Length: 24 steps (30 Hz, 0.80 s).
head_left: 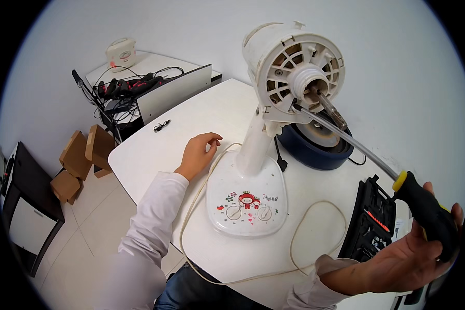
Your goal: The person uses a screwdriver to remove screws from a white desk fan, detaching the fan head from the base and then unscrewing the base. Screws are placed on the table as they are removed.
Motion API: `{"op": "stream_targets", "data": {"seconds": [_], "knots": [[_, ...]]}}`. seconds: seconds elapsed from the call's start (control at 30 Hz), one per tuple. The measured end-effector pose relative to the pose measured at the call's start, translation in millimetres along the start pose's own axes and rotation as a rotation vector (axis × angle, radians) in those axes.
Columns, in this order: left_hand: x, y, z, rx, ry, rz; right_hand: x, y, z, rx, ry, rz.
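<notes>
One fan stands on the table, one screwdriver at its motor face

The single white fan (pixel 253 137) stands upright toward the middle of the table, its round motor housing (pixel 299 72) facing the right side. One metal shaft (pixel 329 109) with a threaded end juts from the one threaded collar (pixel 302 81). The base carries two round dials (pixel 233 213) and a print of two red-hooded figures.

One screwdriver (pixel 412 192), black-handled with a yellow collar, slants up to the housing; its tip is at the face beside the threaded collar, though whether it touches cannot be told. The right hand (pixel 411 258) grips its handle. The left hand (pixel 196 153) holds nothing, its fingers loosely bent, left of the fan's post and near the cord.

One pale cord (pixel 323 201) loops around the base on both sides. Behind the post lies one dark blue round part (pixel 315 155), with one black plug (pixel 281 165) just beside it. One open black tool case (pixel 364 219) sits at the table's right, and one small bundled cable (pixel 161 126) at its far left.

Beyond the white table (pixel 150 160), a second desk holds one white appliance (pixel 121 53) and a heap of black-and-red tools (pixel 132 86), too tangled to count. Open cardboard boxes (pixel 76 155) stand on the floor.
</notes>
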<state>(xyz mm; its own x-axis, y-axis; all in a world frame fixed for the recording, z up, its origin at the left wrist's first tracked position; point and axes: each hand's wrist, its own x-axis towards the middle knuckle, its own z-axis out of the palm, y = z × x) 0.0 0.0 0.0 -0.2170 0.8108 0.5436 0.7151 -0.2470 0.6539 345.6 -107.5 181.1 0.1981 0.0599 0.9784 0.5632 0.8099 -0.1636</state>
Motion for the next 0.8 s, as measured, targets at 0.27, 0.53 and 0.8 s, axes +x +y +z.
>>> {"op": "stream_targets", "data": {"seconds": [0.27, 0.53, 0.8], "knots": [[2.1, 1.3, -8.0, 0.031, -0.031, 0.015, -2.1, 1.5, 3.7, 0.004, 0.044, -0.002], [1.0, 5.0, -7.2, 0.029, -0.043, -0.014, 1.6, 3.4, 8.0, 0.025, 0.044, -0.001], [0.3, 6.1, -6.0, 0.033, -0.035, -0.003, -0.5, 4.1, 7.6, 0.041, 0.013, -0.004]]}}
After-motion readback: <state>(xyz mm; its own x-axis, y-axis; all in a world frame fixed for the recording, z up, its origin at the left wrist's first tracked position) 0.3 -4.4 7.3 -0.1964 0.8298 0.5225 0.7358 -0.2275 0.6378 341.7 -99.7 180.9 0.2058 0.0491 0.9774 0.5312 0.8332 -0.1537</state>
